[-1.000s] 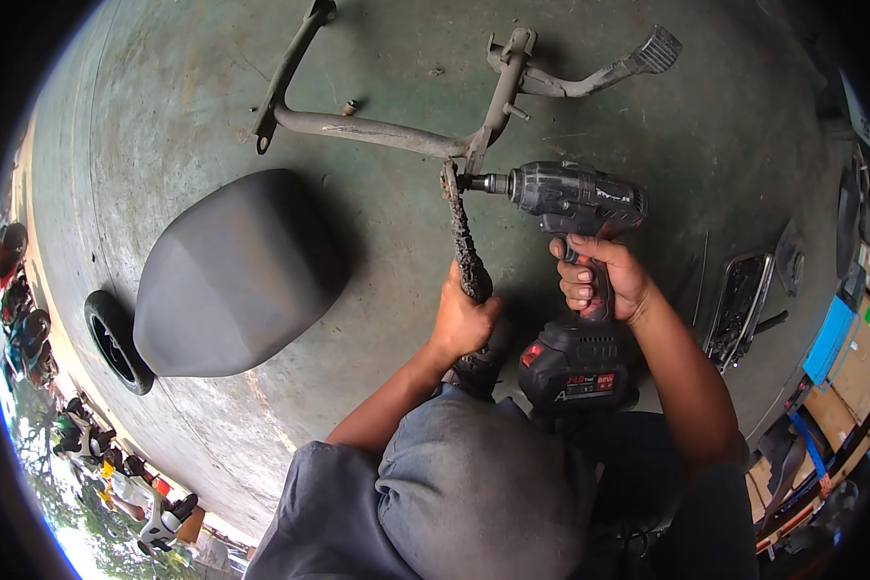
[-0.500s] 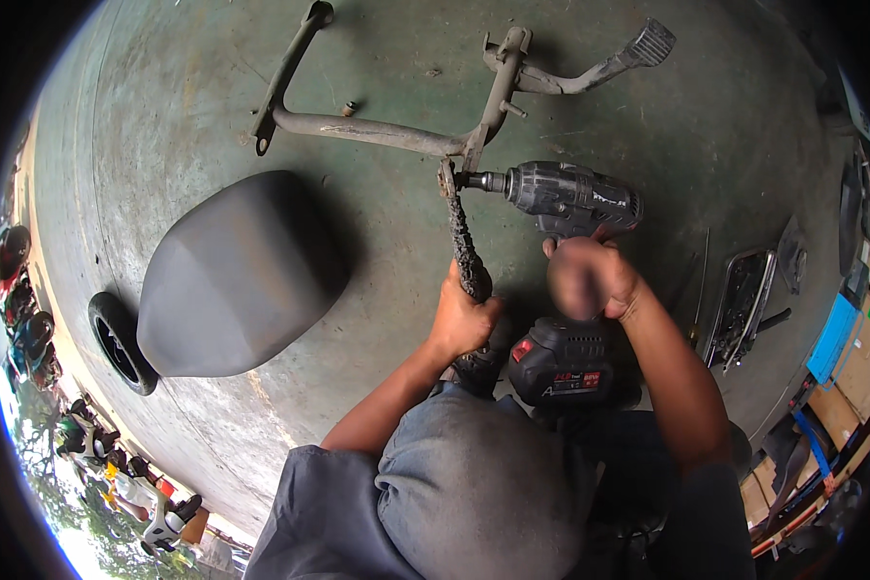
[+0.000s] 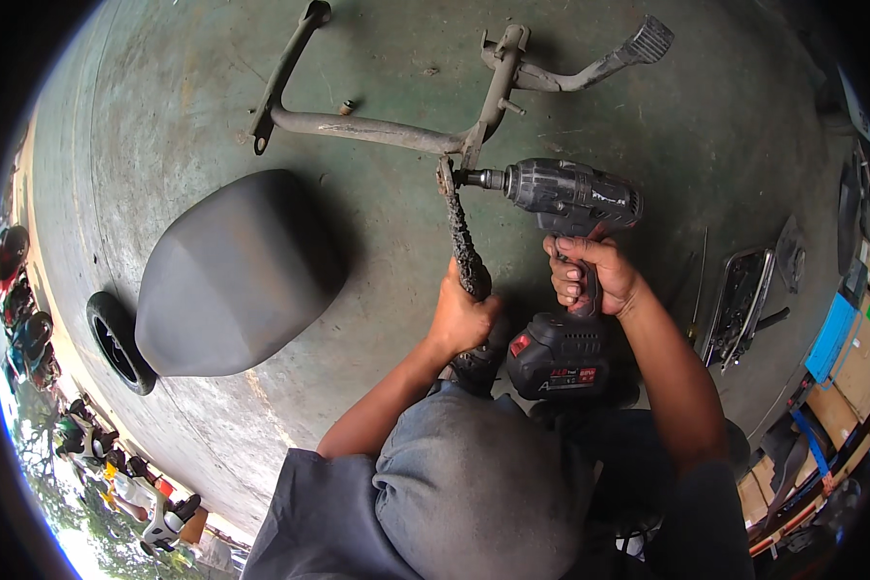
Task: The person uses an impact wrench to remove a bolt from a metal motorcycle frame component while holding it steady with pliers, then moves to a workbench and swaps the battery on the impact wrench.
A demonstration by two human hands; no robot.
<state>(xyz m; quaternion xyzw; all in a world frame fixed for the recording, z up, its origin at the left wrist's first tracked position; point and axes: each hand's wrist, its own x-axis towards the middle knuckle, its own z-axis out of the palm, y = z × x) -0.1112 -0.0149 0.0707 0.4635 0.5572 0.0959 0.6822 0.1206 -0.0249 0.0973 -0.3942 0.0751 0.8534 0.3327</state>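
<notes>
My right hand (image 3: 601, 275) is wrapped round the handle of a black cordless impact wrench (image 3: 572, 193), which lies level and points left. A socket (image 3: 483, 180) on its nose meets the upper end of a narrow metal arm (image 3: 462, 237) crusted with dark grime. Lower down, my left hand (image 3: 462, 314) grips this arm with the fingers closed round it; its bottom end runs down by my knee. Just beyond the arm's tip, a motorcycle centre stand (image 3: 377, 132) with a foot pedal (image 3: 651, 41) lies on the floor. Whether the two touch, I cannot tell.
A dark motorcycle seat (image 3: 242, 275) lies to the left, beside a small tyre (image 3: 119, 343). A little metal bushing (image 3: 347, 107) sits near the stand. On the right are a screwdriver (image 3: 699, 290) and a tray of tools (image 3: 737, 304). Cardboard boxes (image 3: 855, 372) stand at the right edge.
Both hands keep their grips, and the socket stays at the arm's tip. The wrench's battery end has shifted very slightly up.
</notes>
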